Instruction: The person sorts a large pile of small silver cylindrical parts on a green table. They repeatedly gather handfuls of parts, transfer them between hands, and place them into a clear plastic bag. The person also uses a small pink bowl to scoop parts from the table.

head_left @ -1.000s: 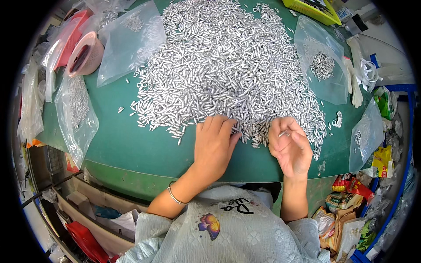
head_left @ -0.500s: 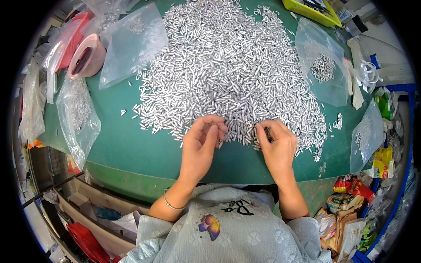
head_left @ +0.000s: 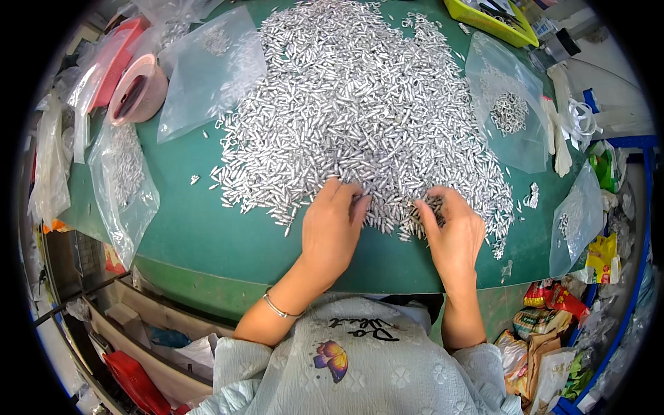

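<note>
Carrying surface (head_left: 228, 242): green, broad, its near edge bare of parts between the wrists.
Pile (head_left: 360, 104): silvery metal parts, from the far edge down the middle; a wide sweep could push some over the near edge.
Right bag (head_left: 515, 149): clear, toward the far right corner, beside the pile; parts spreading sideways could mix with its links (head_left: 508, 112).
Left hand (head_left: 334, 225): fingers curled at the pile's near side; tips hidden, cannot tell if grasping.
Right hand (head_left: 456, 238): thumb and fingers arched around dark-shadowed parts; grip unclear, so pieces could slip.
Stray parts (head_left: 195, 179): toward the left edge, easily overlooked.
</note>
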A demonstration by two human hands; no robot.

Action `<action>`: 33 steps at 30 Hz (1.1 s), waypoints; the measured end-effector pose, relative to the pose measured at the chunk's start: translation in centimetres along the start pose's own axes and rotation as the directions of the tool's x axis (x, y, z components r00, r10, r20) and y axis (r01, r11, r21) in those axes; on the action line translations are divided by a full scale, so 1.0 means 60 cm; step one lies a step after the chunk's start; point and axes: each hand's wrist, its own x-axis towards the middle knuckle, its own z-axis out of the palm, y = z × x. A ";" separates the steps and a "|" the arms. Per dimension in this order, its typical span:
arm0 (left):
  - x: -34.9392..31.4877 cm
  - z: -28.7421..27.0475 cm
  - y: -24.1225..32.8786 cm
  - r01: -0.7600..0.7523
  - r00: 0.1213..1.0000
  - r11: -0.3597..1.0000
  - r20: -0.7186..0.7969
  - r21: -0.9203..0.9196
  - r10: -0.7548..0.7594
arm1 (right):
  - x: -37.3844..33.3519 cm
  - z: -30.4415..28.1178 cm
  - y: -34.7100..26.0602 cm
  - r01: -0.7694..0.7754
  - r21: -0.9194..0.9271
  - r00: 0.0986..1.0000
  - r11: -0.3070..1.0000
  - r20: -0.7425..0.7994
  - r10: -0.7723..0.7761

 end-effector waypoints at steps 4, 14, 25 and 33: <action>0.000 -0.027 0.009 0.037 0.998 0.999 0.048 -0.017 -0.036 | 0.017 0.022 -0.010 0.099 0.000 0.995 0.995 -0.028 -0.099; -0.051 -0.071 -0.018 0.732 0.652 -0.135 0.744 -0.668 -0.148 | -0.032 0.017 -0.038 -0.254 0.770 0.946 0.585 0.324 -0.015; -0.088 -0.057 -0.008 0.706 0.591 -0.286 0.761 -0.648 -0.266 | -0.033 0.039 -0.042 0.415 0.432 0.853 0.801 0.122 -0.508; -0.113 -0.078 -0.012 0.689 0.709 0.143 0.619 -0.711 -0.339 | -0.024 0.062 -0.045 0.497 -0.028 0.853 0.868 0.201 -0.482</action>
